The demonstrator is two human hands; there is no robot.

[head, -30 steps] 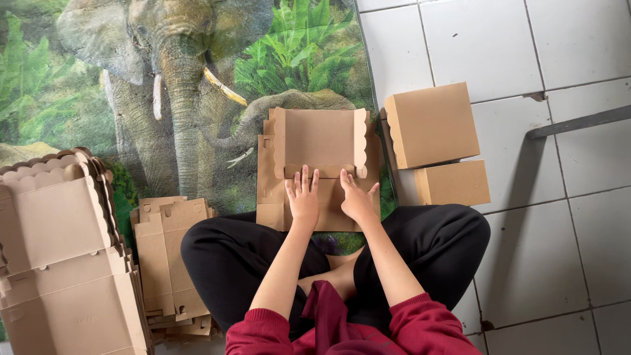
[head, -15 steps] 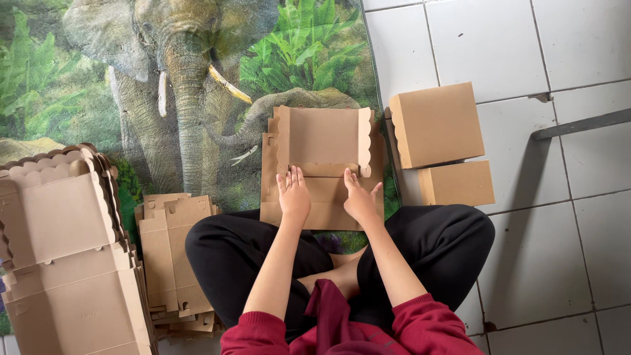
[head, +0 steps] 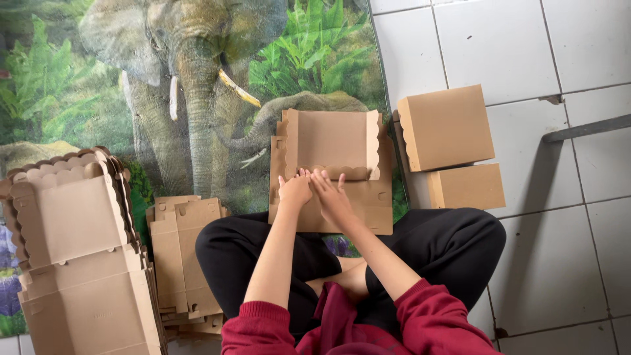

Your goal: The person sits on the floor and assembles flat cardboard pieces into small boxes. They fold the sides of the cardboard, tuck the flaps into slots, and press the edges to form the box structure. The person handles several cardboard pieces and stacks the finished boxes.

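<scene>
A flat brown cardboard box blank [head: 332,148] with scalloped side flaps lies on the elephant-print mat in front of my crossed legs. My left hand [head: 294,190] and my right hand [head: 332,195] rest side by side on its near panel, fingertips at the scalloped fold across the middle. Both hands press on the cardboard with fingers together. The side flaps of the blank stand partly raised.
Two folded brown boxes [head: 447,127] [head: 467,187] sit on the white tiles to the right. A stack of flat blanks [head: 181,253] lies by my left knee. Large cardboard sheets [head: 72,256] are stacked at the far left. The mat [head: 98,98] covers the floor ahead.
Both hands have slid from the near panel's middle toward the left part of the scalloped fold. The view has shifted slightly.
</scene>
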